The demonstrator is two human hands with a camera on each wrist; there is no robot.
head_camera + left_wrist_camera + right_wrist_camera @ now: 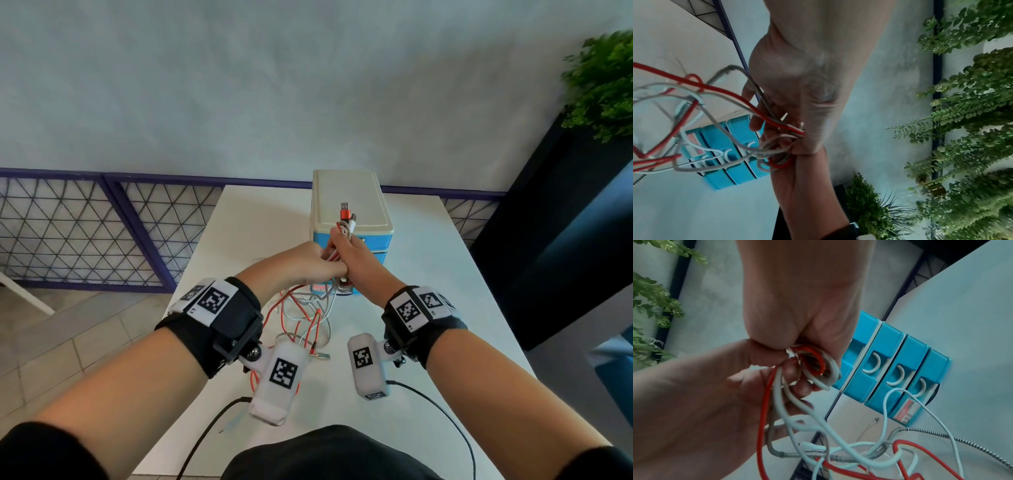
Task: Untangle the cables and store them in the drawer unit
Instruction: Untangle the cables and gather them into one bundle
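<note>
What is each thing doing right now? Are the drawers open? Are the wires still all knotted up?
Drawer unit: upright on the table, all drawers shut.
Cables: tangled, lifted, loose ends trailing on the table.
Red USB plug: sticking up above the right hand.
Left hand: grips the cable bunch.
Right hand: grips coiled loops of the bunch.
Plant: standing at the right, untouched.

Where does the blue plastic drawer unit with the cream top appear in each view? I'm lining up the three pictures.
Head view: the blue plastic drawer unit is centre, beyond both hands, its fronts mostly hidden.
Left wrist view: lower left, behind looping cables.
Right wrist view: centre right, three curved white handles showing.
Shared landmark: the red cable hanging from the grip.
</note>
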